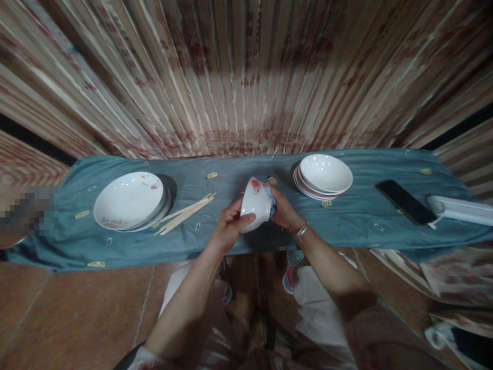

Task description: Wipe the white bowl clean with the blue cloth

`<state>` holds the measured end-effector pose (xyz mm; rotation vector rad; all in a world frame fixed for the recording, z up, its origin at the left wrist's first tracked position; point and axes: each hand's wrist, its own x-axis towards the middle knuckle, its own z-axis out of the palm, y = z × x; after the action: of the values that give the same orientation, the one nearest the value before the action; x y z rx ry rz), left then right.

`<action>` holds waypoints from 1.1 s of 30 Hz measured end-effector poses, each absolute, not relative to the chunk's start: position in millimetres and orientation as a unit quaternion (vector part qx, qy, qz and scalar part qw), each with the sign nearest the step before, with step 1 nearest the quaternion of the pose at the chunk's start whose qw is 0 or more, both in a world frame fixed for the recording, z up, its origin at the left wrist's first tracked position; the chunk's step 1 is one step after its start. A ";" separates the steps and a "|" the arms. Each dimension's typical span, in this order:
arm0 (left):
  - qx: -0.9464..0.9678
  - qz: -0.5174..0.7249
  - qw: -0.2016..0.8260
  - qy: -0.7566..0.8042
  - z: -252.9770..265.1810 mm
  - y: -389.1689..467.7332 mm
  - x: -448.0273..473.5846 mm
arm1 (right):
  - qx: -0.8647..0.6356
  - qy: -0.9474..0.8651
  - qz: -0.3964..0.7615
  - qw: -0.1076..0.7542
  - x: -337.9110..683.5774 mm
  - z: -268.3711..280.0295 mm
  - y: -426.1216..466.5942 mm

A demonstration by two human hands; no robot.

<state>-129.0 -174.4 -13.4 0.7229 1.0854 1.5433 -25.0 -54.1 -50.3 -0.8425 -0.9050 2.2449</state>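
A: What is the room like around the hands?
B: A narrow table (pixel 358 223) runs past both sides of them, draped in teal with small yellow and white motifs; beyond the hands a pleated, flower-printed curtain (pixel 239 77) rises close behind the far edge; below them is a brown tiled floor (pixel 96 303).
A: And the hands themselves?
B: The left hand (pixel 231 223) grips a white bowl (pixel 254 208), tilted above the table, thumb across its side; the right hand (pixel 285 210) presses a blue cloth (pixel 273 201) against the bowl's right side; much of that cloth is hidden, and I cannot tell how tightly the fingers close on it.
A: What else is about?
B: Left of the left hand lie loose chopsticks (pixel 188 214); farther left, just past them, is a stack of plates (pixel 127 200); beyond the right hand and to its right, stacked bowls (pixel 325 174); farther right, a dark phone (pixel 405 202), with a long white object (pixel 462 209) just beside it.
A: Anything in the way?
B: The chopsticks lie between the left hand and the plates; a bracelet (pixel 301 230) circles the right wrist; both forearms (pixel 188 293) cross the table's near edge.
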 end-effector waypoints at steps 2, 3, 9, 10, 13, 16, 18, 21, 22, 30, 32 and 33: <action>0.302 0.651 0.534 0.447 -13.1 -173.1 -127.9 | -0.308 -0.340 0.841 0.287 -25.3 -50.4 -55.7; 0.303 0.651 0.539 0.440 -13.0 -172.3 -127.0 | -0.306 -0.346 0.839 0.288 -25.3 -50.7 -56.3; 0.289 0.648 0.561 0.427 -11.7 -169.7 -120.2 | -0.314 -0.394 0.818 0.278 -26.2 -52.1 -57.6; 0.283 0.652 0.559 0.426 -11.4 -169.5 -119.5 | -0.314 -0.405 0.813 0.276 -26.2 -51.9 -58.0; 0.271 0.661 0.551 0.431 -12.6 -168.5 -118.6 | -0.313 -0.465 0.778 0.284 -24.5 -50.8 -59.3; 0.265 0.661 0.533 0.457 -16.0 -167.2 -119.6 | -0.301 -0.575 0.700 0.296 -19.3 -48.6 -59.9; 0.265 0.661 0.527 0.463 -17.8 -166.9 -120.6 | -0.282 -0.656 0.629 0.307 -14.6 -45.7 -60.3; 0.272 0.660 0.521 0.467 -18.3 -167.3 -122.0 | -0.242 -0.753 0.520 0.324 -8.1 -40.1 -63.6; 0.277 0.661 0.516 0.470 -18.3 -167.5 -122.4 | -0.227 -0.777 0.488 0.326 -6.5 -38.4 -65.7; 0.306 0.662 0.489 0.479 -24.2 -166.5 -123.5 | -0.174 -0.850 0.373 0.329 -2.0 -31.5 -77.2; 0.307 0.662 0.495 0.472 -25.3 -166.8 -123.3 | -0.182 -0.833 0.405 0.330 -1.9 -32.0 -73.5; 0.308 0.661 0.499 0.469 -25.3 -167.2 -123.3 | -0.190 -0.819 0.428 0.331 -1.9 -32.6 -70.9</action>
<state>-123.3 -167.2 -25.3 0.7449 1.1341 1.5984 -1.9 -70.9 -32.6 -0.4970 -2.1407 1.1190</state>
